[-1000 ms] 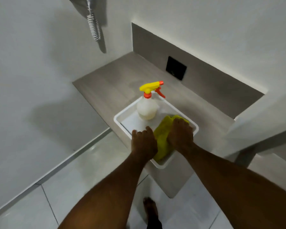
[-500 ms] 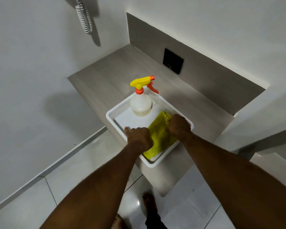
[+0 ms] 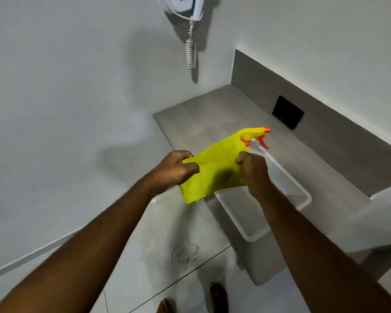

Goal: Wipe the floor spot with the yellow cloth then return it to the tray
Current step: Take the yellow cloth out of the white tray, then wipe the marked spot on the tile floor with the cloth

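The yellow cloth (image 3: 215,172) is stretched flat in the air between both hands, above the near-left edge of the counter. My left hand (image 3: 175,169) pinches its left edge and my right hand (image 3: 254,171) grips its right edge. The white tray (image 3: 287,199) sits on the grey counter behind and below the cloth, partly hidden by my right arm. On the pale floor tile below, a dark scribbled spot (image 3: 184,253) shows between my forearms.
A spray bottle with a yellow and orange head (image 3: 255,134) stands in the tray, its body hidden by the cloth. A wall phone with a coiled cord (image 3: 190,41) hangs above. My bare feet (image 3: 217,294) are at the bottom edge.
Both hands have lifted the yellow cloth out of the tray and spread it in the air to the left. The view has tilted so the floor spot shows.
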Available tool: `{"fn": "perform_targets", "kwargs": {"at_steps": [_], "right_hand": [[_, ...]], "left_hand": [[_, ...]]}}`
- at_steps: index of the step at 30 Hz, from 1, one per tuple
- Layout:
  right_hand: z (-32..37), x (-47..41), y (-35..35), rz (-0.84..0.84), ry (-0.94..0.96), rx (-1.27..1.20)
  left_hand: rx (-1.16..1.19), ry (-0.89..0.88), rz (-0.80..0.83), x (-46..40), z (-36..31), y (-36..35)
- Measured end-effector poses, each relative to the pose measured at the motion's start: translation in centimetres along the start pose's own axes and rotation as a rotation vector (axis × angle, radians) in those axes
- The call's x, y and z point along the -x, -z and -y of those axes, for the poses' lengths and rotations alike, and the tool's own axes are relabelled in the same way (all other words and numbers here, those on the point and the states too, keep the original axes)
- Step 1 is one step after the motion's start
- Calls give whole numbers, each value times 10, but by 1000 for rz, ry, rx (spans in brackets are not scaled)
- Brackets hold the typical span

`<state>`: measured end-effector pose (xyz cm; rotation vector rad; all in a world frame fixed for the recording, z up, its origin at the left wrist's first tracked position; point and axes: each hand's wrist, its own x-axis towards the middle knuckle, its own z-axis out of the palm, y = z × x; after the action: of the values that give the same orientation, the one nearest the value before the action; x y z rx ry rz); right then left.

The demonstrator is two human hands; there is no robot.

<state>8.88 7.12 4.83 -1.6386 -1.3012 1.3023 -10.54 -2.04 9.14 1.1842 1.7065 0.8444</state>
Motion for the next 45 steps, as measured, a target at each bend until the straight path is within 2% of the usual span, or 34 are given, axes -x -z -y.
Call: {"fn": "perform_targets", "kwargs": {"at_steps": [3, 6, 8, 12, 15, 18, 21, 27, 34, 40, 42, 45], "right_hand": [[7, 26, -50, 202, -14, -151], [4, 48, -100, 409, -189, -371], [-7, 57, -133, 497, -261, -424], [-43, 66, -180, 505, -256, -478], [-91, 65, -199, 437, -290, -376], [-164, 53, -221, 453, -406, -234], [-248, 35, -249, 402, -483, -105], [-454, -9, -303, 234, -463, 228], [-656, -42, -335, 231, -383, 632], [-756, -73, -351, 221, -310, 774], [-770, -84, -355, 228, -254, 823], [-774, -98, -360, 244, -159, 877]], "left_hand": [[152, 57, 31, 28, 25, 50], [287, 106, 72, 49, 58, 92], [364, 149, 78, 60, 85, 117], [335, 294, 13, 66, 150, 146], [293, 456, -128, 57, 211, 141], [361, 634, -186, 35, 286, 112], [314, 761, -193, 8, 374, 67], [232, 901, -156, -34, 573, -53], [294, 1107, 4, -53, 761, -189], [61, 1055, 123, -82, 855, -253], [-29, 966, 187, -88, 867, -261], [-251, 738, 250, -89, 872, -256]]}}
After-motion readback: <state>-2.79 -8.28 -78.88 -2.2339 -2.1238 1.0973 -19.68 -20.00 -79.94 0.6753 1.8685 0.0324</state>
